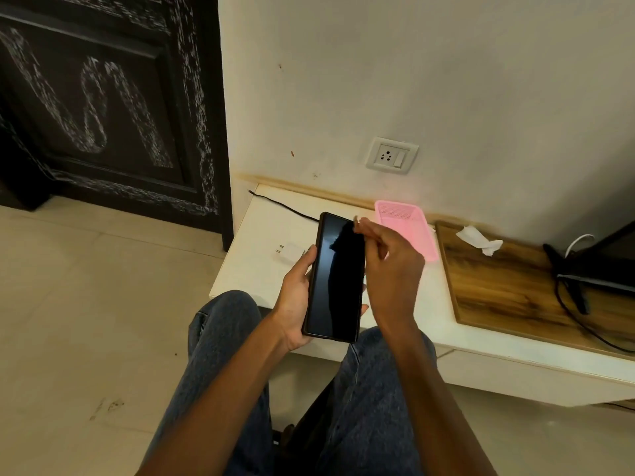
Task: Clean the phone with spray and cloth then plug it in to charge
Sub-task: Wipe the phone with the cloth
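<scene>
Phone in hand, charging not yet done

At frame centre the left hand (295, 297) clasps the phone (335, 278), dark screen up, long axis running near-to-far with its top toward the wall; the right hand (388, 266) pinches at its upper right corner, contents unclear. Beyond lie the charger plug (290, 250), cable (285, 206), crumpled cloth (479, 240) and empty socket (391, 155); no spray visible.

Dark phone (335, 276), screen up, off.

We cup our left hand (298, 297) around the phone (335, 276) from below, while our right hand (388, 266) hovers beside its top edge, fingertips (359, 225) pinched together.
</scene>
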Demonstrator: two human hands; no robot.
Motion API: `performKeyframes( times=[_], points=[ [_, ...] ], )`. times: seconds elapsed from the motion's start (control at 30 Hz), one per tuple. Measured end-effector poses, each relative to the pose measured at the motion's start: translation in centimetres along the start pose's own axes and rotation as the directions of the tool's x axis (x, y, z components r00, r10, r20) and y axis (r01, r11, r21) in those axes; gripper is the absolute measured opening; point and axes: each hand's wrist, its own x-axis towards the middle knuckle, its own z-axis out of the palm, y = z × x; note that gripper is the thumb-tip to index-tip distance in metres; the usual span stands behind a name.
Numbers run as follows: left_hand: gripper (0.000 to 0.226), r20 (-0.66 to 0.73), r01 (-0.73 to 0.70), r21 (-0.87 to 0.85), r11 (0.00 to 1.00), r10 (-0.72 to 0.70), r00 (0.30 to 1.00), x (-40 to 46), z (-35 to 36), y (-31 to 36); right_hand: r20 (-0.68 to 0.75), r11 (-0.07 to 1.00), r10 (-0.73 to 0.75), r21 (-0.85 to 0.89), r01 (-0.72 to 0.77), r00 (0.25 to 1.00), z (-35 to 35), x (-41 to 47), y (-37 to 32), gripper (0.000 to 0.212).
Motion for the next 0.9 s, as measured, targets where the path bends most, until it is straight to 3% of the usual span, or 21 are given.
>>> performKeyframes(
  times=[0.2,0.4,0.57,0.63,0.8,0.9],
  points=[
    [0.054,-0.055,-0.02,0.072,0.997,0.024,0.998,0.1,-0.7,0.7,0.157,0.922,-0.254,-0.26,0.288,0.954,1.0,-1.9,0.5,0.032],
    [0.061,-0.022,0.018,0.062,0.998,-0.017,1.0,0.0,-0.2,0.5,0.198,0.922,-0.18,-0.308,0.235,0.964,0.1,-0.3,1.4,0.044],
    [0.058,-0.08,0.006,0.109,0.994,0.003,0.997,0.3,-0.2,0.5,0.213,0.88,-0.341,-0.269,0.391,0.916,0.9,-1.1,0.7,0.027],
    [0.058,-0.086,-0.001,0.089,0.996,0.009,0.996,0.2,-0.5,0.7,0.238,0.869,-0.373,-0.248,0.428,0.897,0.9,-2.2,1.2,0.034],
    [0.065,-0.046,0.013,0.083,0.996,-0.009,0.999,0.1,-0.2,0.9,0.208,0.933,-0.191,-0.267,0.243,0.959,-0.5,-0.5,1.9,0.041],
    [0.061,-0.058,-0.005,0.101,0.995,0.011,0.998,0.5,0.2,1.2,0.164,0.91,-0.23,-0.312,0.272,0.959,0.1,0.4,0.8,0.04]
  ],
)
